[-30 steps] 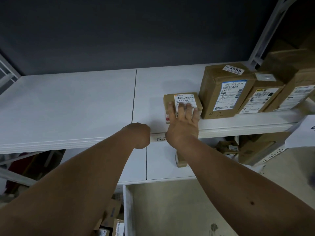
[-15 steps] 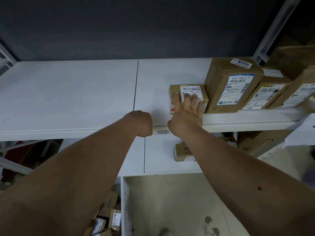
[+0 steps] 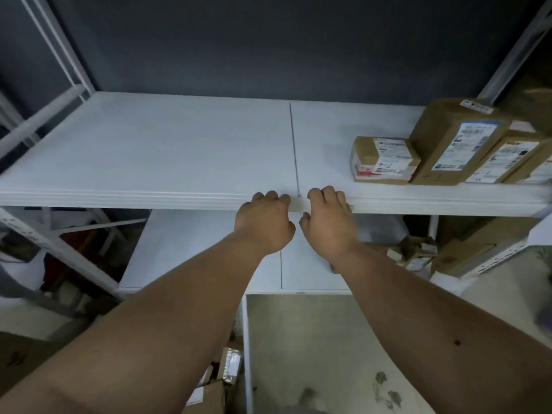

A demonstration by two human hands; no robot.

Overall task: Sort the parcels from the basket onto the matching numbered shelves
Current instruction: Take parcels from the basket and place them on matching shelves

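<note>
A small brown parcel [image 3: 383, 159] with a white label and handwritten "4-2" lies on the white shelf [image 3: 179, 150], right of its centre seam, touching a taller parcel [image 3: 457, 141]. No hand is on it. My left hand [image 3: 264, 222] is a fist against the shelf's front edge, its fingers curled and holding nothing. Just to its right, my right hand [image 3: 327, 222] rests on the same edge with loosely curled fingers, empty, well left of the small parcel.
More labelled parcels [image 3: 504, 156] lean at the shelf's right end. A lower shelf [image 3: 185, 249] holds boxes [image 3: 460, 252] on the right. Below me stands a white bin [image 3: 245, 339], with loose parcels [image 3: 227, 366] to its left. White rack posts [image 3: 59, 49] frame the left side.
My right hand has let go of the small parcel and pulled back left to the shelf's front edge beside the left fist. The view has shifted left.
</note>
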